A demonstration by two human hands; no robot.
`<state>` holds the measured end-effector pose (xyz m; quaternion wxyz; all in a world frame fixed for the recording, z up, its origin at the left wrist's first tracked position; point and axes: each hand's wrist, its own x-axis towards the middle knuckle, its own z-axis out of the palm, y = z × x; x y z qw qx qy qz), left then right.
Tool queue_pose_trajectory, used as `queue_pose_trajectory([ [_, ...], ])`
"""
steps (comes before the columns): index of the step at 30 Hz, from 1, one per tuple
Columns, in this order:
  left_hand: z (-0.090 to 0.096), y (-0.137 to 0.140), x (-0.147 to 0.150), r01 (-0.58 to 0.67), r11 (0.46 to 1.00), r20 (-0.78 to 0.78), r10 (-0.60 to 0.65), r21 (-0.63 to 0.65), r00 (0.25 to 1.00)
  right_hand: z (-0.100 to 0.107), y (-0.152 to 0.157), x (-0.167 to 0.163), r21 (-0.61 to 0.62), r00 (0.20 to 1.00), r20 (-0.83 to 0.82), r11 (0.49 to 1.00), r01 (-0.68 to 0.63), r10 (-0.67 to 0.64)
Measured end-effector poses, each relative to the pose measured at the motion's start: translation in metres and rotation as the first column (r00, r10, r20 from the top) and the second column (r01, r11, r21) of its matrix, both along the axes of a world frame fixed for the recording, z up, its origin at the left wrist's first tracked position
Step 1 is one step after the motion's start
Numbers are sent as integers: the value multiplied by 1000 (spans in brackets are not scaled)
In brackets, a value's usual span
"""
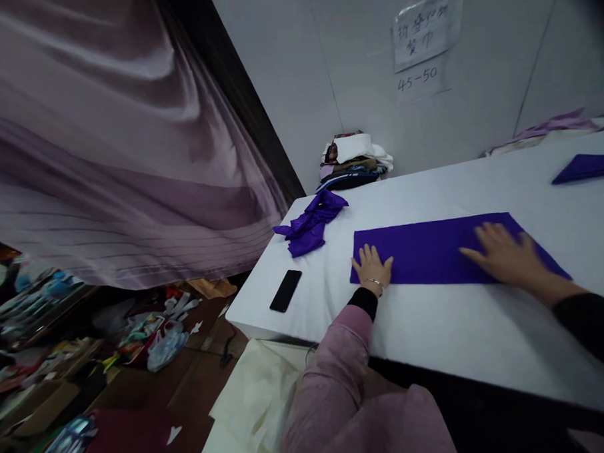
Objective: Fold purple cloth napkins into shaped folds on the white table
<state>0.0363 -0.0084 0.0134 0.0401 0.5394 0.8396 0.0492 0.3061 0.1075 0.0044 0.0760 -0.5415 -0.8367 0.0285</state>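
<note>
A purple cloth napkin (418, 251) lies flat on the white-covered table (426, 328), folded into a long strip whose right end slants. My left hand (374, 267) rests on its left end, fingers spread, a bracelet at the wrist. Over the right part of the napkin is my right hand (508, 254), slightly blurred, its fingers stretched out and palm down. Neither hand grips the cloth. Left of the strip lies a crumpled purple cloth (312, 223). Another folded purple cloth (590, 167) sits at the far right, cut off by the frame edge.
A black phone (285, 290) lies near the table's left edge. Stacked clothes (354, 161) stand at the back against the wall, below a handwritten sign (421, 31). A big pinkish curtain (143, 140) hangs at left. Bags and clutter (161, 339) cover the floor.
</note>
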Motion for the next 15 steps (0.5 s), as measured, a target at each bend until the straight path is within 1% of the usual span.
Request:
queue_pose_trajectory([
  [2,-4,11,24,80,996,5,-80,34,997,0,-16,-48,-14,995,-8,995,-95,95],
  [3,-6,15,35,99,994,9,-100,40,995,-2,-24,-68,-13,989,-17,989,-146,146],
  [5,-11,20,48,106,994,31,-107,22,994,-10,-35,-96,-48,983,-23,982,-183,182],
  [6,-14,22,51,103,995,44,-103,6,994,-16,-39,-102,-64,983,-24,981,-185,184],
  [7,-15,22,53,104,995,57,-103,-9,993,-21,-40,-104,-73,984,-22,981,-180,179],
  [9,-18,22,52,118,993,72,-116,-24,991,-29,-37,-95,-62,986,-13,984,-165,164],
  [12,-19,20,46,134,991,67,-132,-12,989,-36,-23,-65,-27,990,13,990,-138,138],
  [15,-19,16,37,101,995,54,-99,-25,994,-36,-7,-26,-25,991,44,992,-122,123],
])
